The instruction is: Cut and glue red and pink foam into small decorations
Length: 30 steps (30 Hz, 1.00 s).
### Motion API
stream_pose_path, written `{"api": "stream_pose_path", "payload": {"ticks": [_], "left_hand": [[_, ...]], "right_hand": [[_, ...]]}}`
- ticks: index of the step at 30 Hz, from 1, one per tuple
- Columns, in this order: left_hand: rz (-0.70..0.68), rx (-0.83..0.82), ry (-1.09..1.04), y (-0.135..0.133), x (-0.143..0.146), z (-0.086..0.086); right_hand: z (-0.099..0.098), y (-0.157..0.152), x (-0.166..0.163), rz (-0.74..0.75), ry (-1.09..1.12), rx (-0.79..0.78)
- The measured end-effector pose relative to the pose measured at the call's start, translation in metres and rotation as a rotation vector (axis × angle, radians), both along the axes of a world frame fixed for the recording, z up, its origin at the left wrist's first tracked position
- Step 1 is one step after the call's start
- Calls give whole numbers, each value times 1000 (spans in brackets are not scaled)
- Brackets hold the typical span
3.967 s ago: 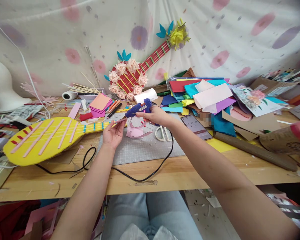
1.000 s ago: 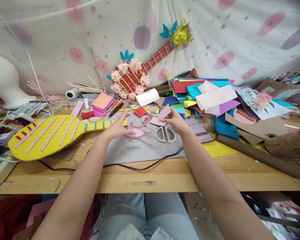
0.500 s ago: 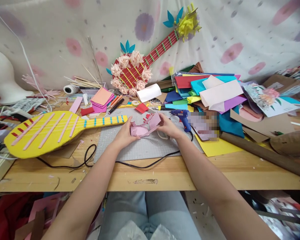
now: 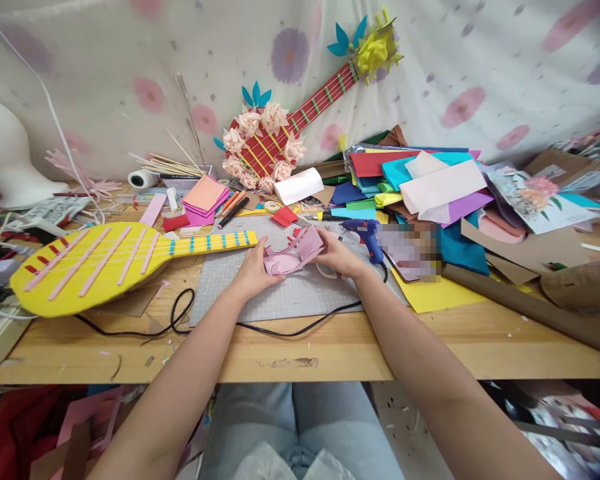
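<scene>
Both hands meet over the grey cutting mat (image 4: 280,297) on a curled pink paper piece (image 4: 293,255). My left hand (image 4: 254,273) grips its left, lower end with closed fingers. My right hand (image 4: 337,255) pinches the flat pink flap on its right side. Under my right hand the white-handled scissors (image 4: 325,271) are mostly hidden. The blue glue gun (image 4: 364,232) lies just right of my right hand, its black cord (image 4: 260,327) trailing along the mat's front edge.
A yellow paper guitar (image 4: 100,263) lies to the left on the wooden table (image 4: 330,353). A red flowered guitar (image 4: 285,133) leans on the back curtain. A pile of coloured paper sheets (image 4: 415,183) and cardboard (image 4: 520,250) fills the right. Pink sticky notes (image 4: 203,200) and pens (image 4: 230,210) sit behind.
Four seconds ago my right hand held the glue gun; it now lies on the table. Both hands came down onto the pink paper piece and hold it, almost still over the last half second.
</scene>
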<state>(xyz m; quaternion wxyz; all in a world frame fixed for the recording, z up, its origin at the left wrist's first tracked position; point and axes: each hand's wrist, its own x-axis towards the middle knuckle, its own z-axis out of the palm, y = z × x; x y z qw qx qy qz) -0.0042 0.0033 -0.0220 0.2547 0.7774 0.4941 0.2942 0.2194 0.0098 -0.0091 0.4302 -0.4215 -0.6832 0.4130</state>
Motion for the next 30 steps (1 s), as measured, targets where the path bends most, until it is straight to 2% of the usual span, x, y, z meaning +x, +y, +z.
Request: {"api": "stream_pose_path", "payload": {"ticks": [9, 23, 30], "left_hand": [[7, 82, -14, 3, -1, -3], [1, 46, -15, 4, -2, -2], [21, 42, 12, 4, -3, 0]], "right_hand": [[1, 0, -1, 35, -3, -12], [-1, 0, 4, 23, 21, -22], [-4, 1, -1, 65, -49, 52]]}}
